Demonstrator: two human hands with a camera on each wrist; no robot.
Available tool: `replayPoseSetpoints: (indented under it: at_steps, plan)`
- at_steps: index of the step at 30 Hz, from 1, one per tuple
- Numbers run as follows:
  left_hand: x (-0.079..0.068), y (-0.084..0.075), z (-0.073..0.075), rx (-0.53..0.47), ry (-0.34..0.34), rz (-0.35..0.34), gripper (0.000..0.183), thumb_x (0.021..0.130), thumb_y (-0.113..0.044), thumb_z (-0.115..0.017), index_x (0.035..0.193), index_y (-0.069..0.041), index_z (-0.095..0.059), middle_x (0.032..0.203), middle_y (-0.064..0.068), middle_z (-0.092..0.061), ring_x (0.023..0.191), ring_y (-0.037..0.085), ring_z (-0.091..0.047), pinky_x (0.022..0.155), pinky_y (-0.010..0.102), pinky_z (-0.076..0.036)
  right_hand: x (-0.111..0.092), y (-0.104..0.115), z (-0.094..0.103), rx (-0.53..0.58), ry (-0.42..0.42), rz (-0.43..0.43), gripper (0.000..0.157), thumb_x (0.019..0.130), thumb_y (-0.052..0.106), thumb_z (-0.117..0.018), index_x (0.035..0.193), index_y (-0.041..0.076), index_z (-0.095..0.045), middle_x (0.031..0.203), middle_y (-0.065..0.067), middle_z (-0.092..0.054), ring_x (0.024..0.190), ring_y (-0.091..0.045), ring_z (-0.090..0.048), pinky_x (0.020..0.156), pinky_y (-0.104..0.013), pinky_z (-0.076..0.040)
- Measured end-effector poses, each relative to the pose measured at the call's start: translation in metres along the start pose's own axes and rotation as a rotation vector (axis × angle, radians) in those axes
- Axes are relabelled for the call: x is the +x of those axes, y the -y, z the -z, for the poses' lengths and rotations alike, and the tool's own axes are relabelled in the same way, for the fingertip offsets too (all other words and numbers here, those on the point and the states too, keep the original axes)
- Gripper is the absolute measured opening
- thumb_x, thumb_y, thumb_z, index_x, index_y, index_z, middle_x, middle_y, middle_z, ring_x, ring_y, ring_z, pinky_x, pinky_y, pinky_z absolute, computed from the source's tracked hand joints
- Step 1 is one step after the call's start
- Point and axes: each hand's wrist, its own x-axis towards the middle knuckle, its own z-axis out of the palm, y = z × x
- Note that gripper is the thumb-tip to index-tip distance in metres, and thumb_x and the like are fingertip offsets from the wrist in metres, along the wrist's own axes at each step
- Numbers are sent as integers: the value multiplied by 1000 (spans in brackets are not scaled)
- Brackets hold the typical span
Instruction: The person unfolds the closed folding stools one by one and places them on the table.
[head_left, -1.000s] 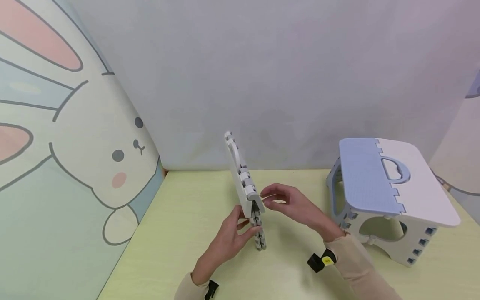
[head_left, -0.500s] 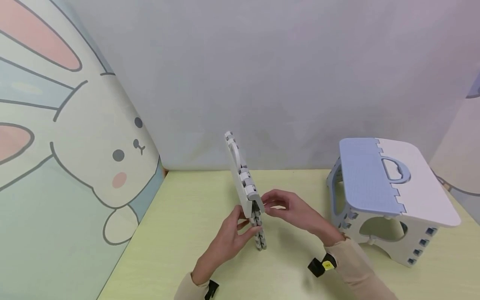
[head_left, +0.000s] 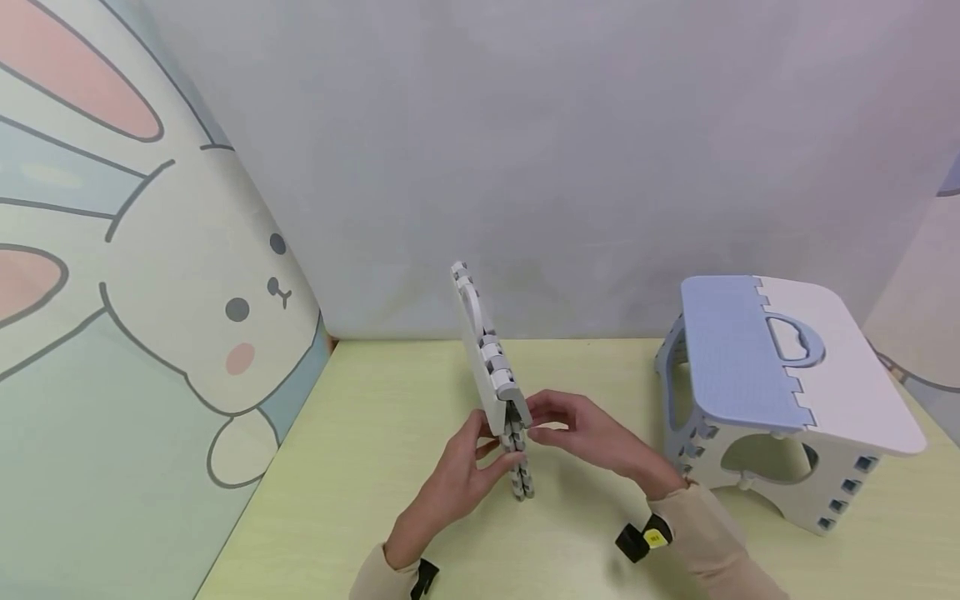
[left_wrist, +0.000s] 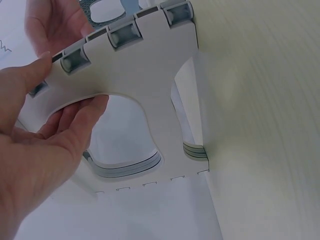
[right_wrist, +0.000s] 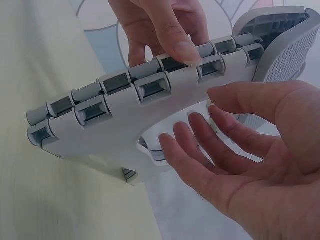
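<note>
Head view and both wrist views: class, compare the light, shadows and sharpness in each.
Head view: even light, soft shadows on the table beside the folded stool, paler sheen near the bottom edge; left wrist view: dimmer, cooler tint, the folded stool's edges readable; right wrist view: also dim, hinges fairly crisp, mural behind softer.

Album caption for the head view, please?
Left hand gripping a folded stool, right hand beside it; a blue-and-white stool stands unfolded.

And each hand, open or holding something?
Left hand: holding the white folding stool by a leg panel.
Right hand: open, fingers beside that panel.
</note>
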Motion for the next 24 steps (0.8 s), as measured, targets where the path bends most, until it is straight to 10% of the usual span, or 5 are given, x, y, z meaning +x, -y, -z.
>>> replayPoseSetpoints:
  at_steps: [14,24]
  plan:
    - [0,1,0,11,-13,-4,47,98,-17,-73,133,-4,-45,130,8,-58,113,24,-61,100,45,-53,0,-9,-4,31,53,31,34,101,9,-66,135,8,-61,132,-8,-63,128,-31,-57,100,-32,-52]
    - [0,1,-1,26,-19,-12,46,97,-18,-74,131,-4,-46,128,6,-58,112,24,-61,100,44,-53,-3,-11,-5,119,75,25,43,97,9,-71,138,10,-58,135,-8,-60,130,-32,-54,107,-50,-47]
